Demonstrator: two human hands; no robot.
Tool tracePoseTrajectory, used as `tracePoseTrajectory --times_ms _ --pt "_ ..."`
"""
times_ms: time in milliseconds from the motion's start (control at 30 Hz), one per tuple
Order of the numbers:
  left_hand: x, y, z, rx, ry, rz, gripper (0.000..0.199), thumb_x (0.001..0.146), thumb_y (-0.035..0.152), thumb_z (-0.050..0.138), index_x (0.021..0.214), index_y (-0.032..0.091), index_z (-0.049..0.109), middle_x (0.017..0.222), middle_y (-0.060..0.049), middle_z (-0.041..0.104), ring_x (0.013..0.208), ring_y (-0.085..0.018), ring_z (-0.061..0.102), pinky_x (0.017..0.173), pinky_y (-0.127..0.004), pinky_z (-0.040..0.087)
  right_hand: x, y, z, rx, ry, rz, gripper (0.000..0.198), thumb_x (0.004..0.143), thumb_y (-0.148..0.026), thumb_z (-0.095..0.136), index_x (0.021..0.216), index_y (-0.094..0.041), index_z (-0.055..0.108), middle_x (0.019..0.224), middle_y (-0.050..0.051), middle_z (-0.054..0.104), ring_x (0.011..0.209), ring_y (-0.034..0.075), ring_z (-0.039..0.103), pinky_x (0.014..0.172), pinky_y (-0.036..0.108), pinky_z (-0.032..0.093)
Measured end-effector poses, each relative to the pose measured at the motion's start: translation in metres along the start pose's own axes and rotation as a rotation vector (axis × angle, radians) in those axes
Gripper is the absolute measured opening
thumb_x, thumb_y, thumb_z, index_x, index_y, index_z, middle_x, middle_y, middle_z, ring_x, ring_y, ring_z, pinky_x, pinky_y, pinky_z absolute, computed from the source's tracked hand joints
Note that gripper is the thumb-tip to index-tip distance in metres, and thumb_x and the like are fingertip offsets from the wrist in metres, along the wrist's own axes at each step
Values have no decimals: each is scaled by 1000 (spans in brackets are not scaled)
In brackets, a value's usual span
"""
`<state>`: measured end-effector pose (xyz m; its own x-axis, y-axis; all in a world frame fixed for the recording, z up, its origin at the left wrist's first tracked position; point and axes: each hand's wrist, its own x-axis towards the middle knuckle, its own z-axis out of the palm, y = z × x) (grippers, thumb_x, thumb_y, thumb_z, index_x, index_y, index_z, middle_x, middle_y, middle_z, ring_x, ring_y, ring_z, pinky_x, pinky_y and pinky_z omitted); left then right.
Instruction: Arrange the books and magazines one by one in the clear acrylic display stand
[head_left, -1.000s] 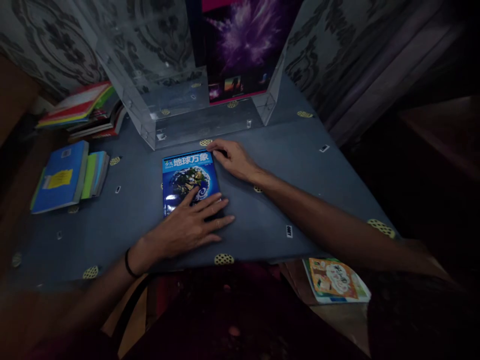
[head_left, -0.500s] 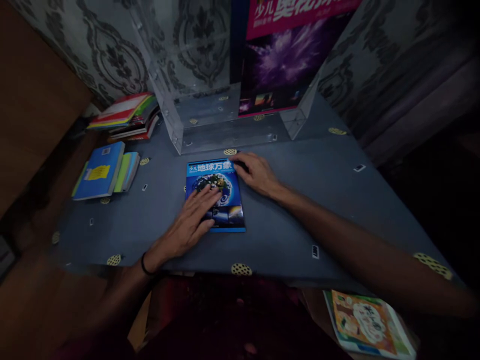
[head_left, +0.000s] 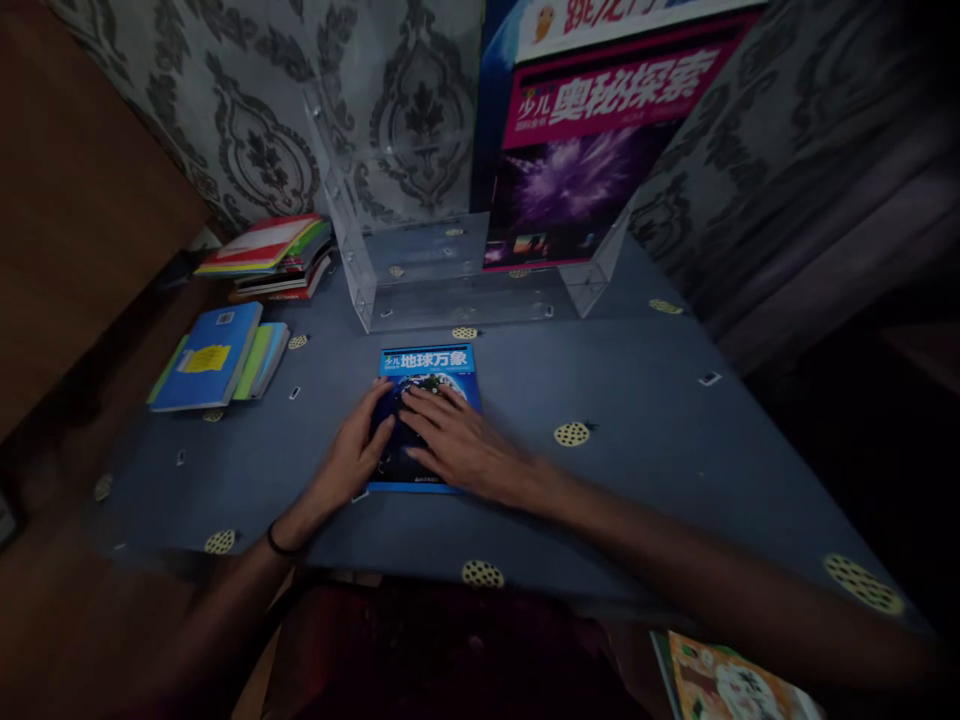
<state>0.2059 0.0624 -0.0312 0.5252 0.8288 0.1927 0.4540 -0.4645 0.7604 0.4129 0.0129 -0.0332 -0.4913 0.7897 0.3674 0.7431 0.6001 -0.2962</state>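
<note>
A blue book [head_left: 431, 357] with a globe on its cover lies flat on the table, its title side facing up. My right hand [head_left: 461, 445] rests across the middle of the cover with its fingers spread, hiding much of the globe. At the book's left edge is my left hand [head_left: 356, 440], a black band round its wrist. Its fingers reach along that edge and its thumb touches the cover, apart from the fingers. Both hands are open.
Behind the book stands a clear acrylic rack [head_left: 450, 300] holding a magenta-and-purple book [head_left: 577, 165]. On the left are a stack of books [head_left: 266, 250] and a blue book with a yellow label [head_left: 214, 355]. An orange-green book [head_left: 739, 685] sits below the table's front edge.
My right hand has moved from the book's upper right corner onto the middle of its cover. My left hand has slid off the cover's middle to the left edge. The view has tilted up slightly.
</note>
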Motion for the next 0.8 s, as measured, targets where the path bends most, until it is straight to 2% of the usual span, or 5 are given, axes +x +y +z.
tracePoseTrajectory --times_ms 233,367,533,667,800 --pt "-4 -10 11 325 32 60 51 102 40 42 149 19 42 160 -17 41 153 -32 33 123 -57 30 -19 12 -4 -70 -3 318 54 103 -39 47 148 -9 50 161 22 41 154 34 30 123 59 31" --pt "2 -9 11 282 41 25 53 99 39 46 148 19 43 156 -17 47 149 -33 39 122 -59 31 -28 16 -8 -79 -2 478 58 101 -37 52 149 -6 48 163 27 32 154 40 26 122 61 31" --pt "16 6 1 -191 101 -172 60 86 48 66 138 20 53 144 -15 59 139 -32 52 121 -50 35 -31 15 -4 34 57 487 56 98 -34 56 149 -10 50 164 25 31 153 42 29 120 65 33" --pt "26 19 0 -695 259 -498 68 69 39 84 130 23 60 138 -13 66 130 -32 61 109 -41 50 -33 14 -6 117 106 515 58 94 -33 63 148 -16 52 165 20 31 152 43 29 120 66 33" --pt "37 28 11 -923 268 -777 50 73 28 83 119 18 68 109 -12 79 102 -32 76 89 -43 62 -36 12 -14 156 91 502 60 94 -30 64 152 -20 48 166 15 31 153 39 27 122 60 32"
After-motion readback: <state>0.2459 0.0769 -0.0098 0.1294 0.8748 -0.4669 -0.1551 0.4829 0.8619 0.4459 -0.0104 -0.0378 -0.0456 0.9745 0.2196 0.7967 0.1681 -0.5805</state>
